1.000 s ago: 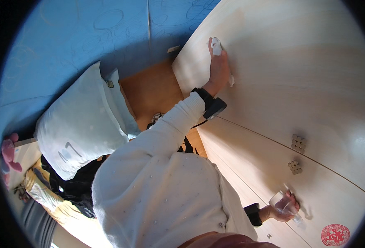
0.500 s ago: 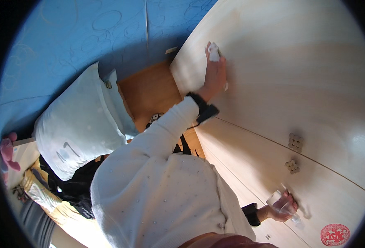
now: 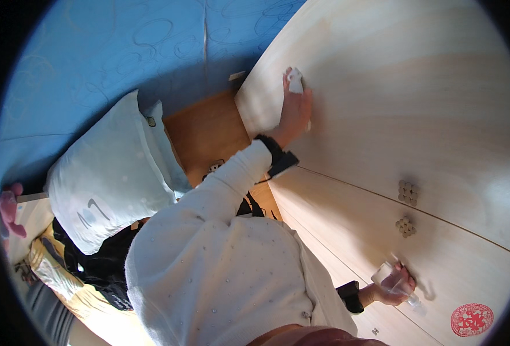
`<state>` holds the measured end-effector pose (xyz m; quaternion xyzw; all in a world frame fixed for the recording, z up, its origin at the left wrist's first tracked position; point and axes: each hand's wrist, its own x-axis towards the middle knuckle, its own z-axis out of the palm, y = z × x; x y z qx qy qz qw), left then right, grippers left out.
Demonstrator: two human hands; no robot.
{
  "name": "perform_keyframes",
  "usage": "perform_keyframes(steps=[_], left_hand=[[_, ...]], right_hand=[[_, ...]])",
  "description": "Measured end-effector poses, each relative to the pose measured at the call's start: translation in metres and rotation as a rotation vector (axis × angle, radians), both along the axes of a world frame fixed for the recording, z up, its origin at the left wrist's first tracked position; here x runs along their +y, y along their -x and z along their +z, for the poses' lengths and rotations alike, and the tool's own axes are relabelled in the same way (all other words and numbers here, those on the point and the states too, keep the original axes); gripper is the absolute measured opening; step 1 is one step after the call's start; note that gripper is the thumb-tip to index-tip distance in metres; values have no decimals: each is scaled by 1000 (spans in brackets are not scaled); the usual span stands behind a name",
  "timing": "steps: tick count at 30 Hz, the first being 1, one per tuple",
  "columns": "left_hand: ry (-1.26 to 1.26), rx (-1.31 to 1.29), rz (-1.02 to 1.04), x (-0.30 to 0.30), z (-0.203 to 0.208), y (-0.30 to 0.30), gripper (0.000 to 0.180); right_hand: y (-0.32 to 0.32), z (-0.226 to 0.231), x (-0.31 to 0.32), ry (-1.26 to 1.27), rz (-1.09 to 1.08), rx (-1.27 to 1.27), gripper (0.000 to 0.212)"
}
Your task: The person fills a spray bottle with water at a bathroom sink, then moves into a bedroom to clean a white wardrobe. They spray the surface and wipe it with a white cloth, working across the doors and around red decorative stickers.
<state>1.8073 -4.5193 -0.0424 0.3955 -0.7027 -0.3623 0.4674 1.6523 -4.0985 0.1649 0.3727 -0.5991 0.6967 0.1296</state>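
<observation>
In the head view, the left hand presses a white cloth flat against the pale door, and has slid down nearer the door seam since a second ago. The right hand has its fingers wrapped around a clear bottle, apparently a sprayer, below the round-studded handles, much as before.

Pale pillow, pink toy, blue wall.
</observation>
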Motion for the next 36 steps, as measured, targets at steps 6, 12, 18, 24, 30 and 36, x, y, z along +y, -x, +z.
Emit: perform_keyframes(steps=[6,12,18,24,30,36], left_hand=[[414,-440,417,-7,-22,5,51],[65,5,31,-11,-34,8,47],[-25,318,78,-6,-28,9,42],[8,-529,57,-2,-20,9,61],[-112,399,-46,41,8,25,76],[148,265,204,-63,-10,30,60]], right_hand=[[7,-1,7,7,157,-30,59],[5,2,8,-23,127,-58,57],[8,-1,10,-17,123,-37,56],[9,-1,10,-7,122,-26,55],[8,-2,9,-18,68,20,54],[7,0,12,-54,98,2,56]])
